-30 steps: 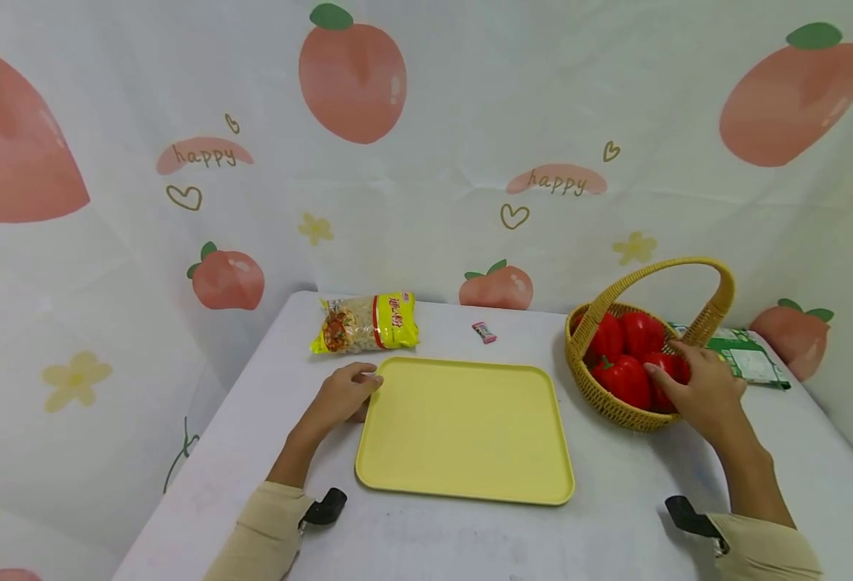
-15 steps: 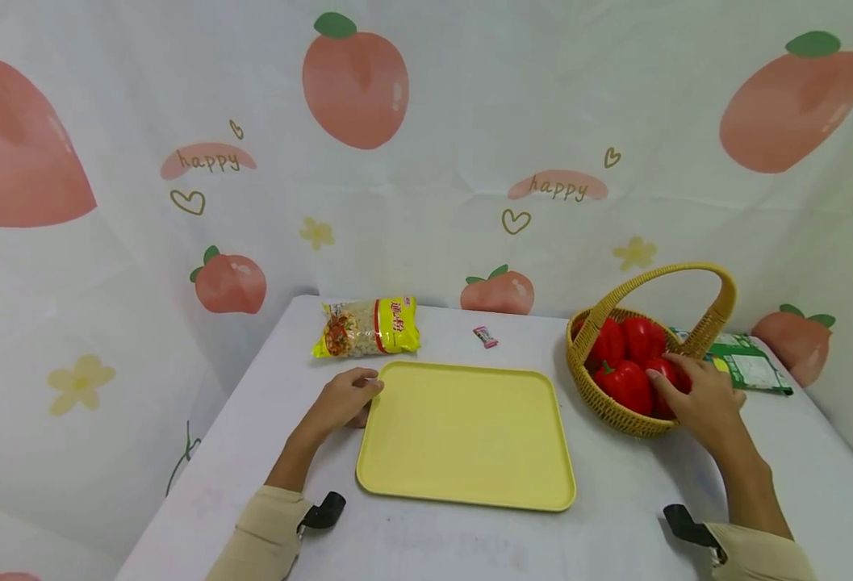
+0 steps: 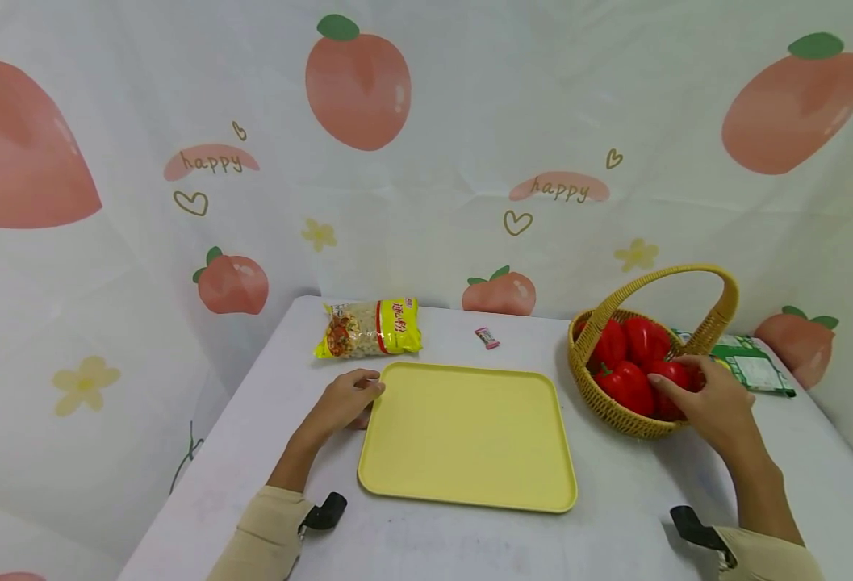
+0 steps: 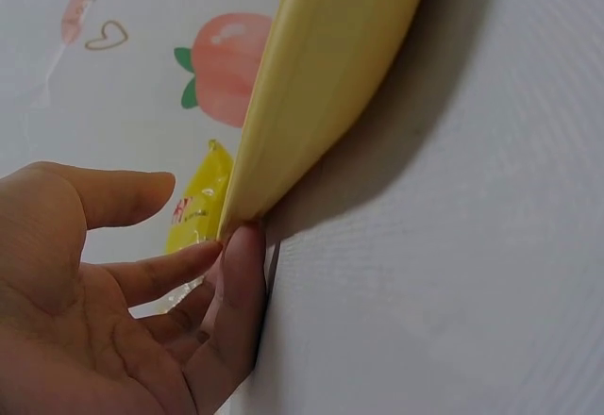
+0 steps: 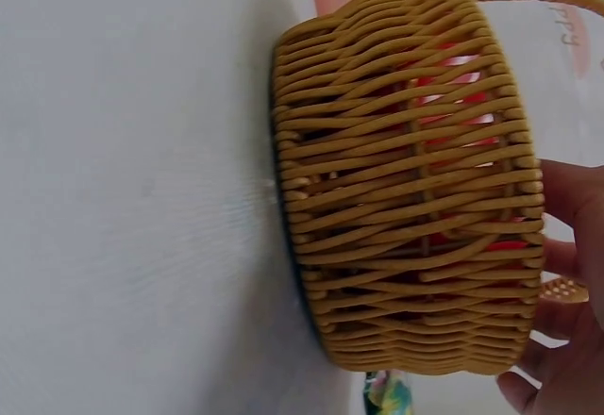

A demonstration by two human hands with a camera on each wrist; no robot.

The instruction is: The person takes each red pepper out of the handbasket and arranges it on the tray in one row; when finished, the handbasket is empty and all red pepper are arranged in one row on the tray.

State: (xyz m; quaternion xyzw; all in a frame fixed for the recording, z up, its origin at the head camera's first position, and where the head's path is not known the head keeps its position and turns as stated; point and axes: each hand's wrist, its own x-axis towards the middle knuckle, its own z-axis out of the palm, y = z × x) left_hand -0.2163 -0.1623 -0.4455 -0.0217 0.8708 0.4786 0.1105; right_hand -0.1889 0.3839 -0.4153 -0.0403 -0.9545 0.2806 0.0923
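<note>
A yellow tray [image 3: 470, 436] lies on the table, and my left hand [image 3: 342, 401] is at its left edge. In the left wrist view the fingers touch the tray's corner from outside, while the thumb stands apart from it. On the right, a wicker basket [image 3: 615, 418] with an arched handle holds several red bell peppers [image 3: 625, 387]. My right hand [image 3: 717, 407] reaches over the rim and grips the nearest right bell pepper [image 3: 673, 373] between thumb and fingers. In the right wrist view the basket wall [image 5: 406, 189] hides most of that grip.
A yellow bag of dry food [image 3: 368, 329] lies behind the tray's left corner. A small pink wrapped candy [image 3: 487, 337] sits behind the tray. A green and white packet [image 3: 753, 367] lies partly behind the basket, near the patterned backdrop [image 3: 426, 202].
My right fingers have drawn back slightly and closed around the bell pepper in the basket. The left hand stays at the tray's edge. The view has tilted a little.
</note>
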